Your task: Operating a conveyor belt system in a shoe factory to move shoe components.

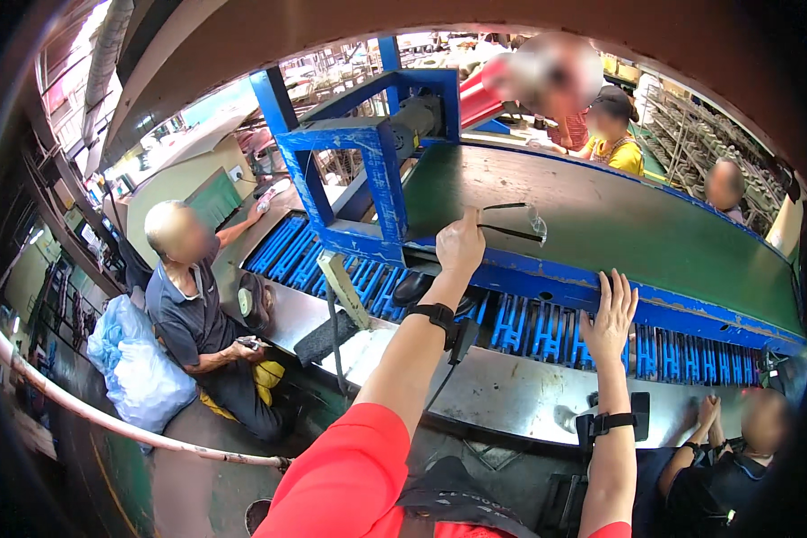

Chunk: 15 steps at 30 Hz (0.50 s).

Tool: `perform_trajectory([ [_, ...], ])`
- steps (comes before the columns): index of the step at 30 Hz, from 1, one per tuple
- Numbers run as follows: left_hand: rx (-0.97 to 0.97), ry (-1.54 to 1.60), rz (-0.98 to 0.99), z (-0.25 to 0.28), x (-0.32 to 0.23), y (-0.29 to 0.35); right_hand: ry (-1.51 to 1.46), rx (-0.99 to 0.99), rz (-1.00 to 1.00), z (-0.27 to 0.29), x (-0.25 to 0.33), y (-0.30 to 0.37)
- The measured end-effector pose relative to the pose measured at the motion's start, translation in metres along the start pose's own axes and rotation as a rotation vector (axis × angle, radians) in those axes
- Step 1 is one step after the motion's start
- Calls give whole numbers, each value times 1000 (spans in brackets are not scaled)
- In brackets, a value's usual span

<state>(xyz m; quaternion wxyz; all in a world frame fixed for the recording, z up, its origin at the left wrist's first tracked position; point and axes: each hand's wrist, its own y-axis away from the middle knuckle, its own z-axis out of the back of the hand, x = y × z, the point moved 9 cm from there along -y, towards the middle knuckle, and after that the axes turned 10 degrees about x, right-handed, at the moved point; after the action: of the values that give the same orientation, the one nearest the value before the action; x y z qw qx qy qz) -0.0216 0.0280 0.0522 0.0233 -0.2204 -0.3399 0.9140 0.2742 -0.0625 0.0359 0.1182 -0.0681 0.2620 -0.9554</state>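
My left hand (460, 240) is raised over the near edge of the green conveyor belt (655, 215). Its fingers are closed on the arm ends of a pair of clear glasses (522, 235), whose lenses point right, away from the hand. My right hand (611, 314) rests with spread fingers against the blue side rail (565, 285) of the belt, holding nothing. Both wrists wear black straps with small devices. A dark shoe (412, 289) sits below my left forearm, partly hidden by it.
Beneath the belt runs a lower conveyor of blue links (547, 330), edged by a metal ledge (511, 381). A blue steel frame (390, 193) rises at the left. One person sits at left beside plastic bags (143, 368); another is at lower right. Others stand beyond the belt.
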Motion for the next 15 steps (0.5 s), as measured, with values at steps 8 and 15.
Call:
perform_trajectory([
  [8, -26, 13, -6, 2, 0, -1, -28, -33, -2, 1, 3, -2],
  [15, -16, 30, -10, 9, -4, -1, -24, -38, -4, 4, 5, -1],
])
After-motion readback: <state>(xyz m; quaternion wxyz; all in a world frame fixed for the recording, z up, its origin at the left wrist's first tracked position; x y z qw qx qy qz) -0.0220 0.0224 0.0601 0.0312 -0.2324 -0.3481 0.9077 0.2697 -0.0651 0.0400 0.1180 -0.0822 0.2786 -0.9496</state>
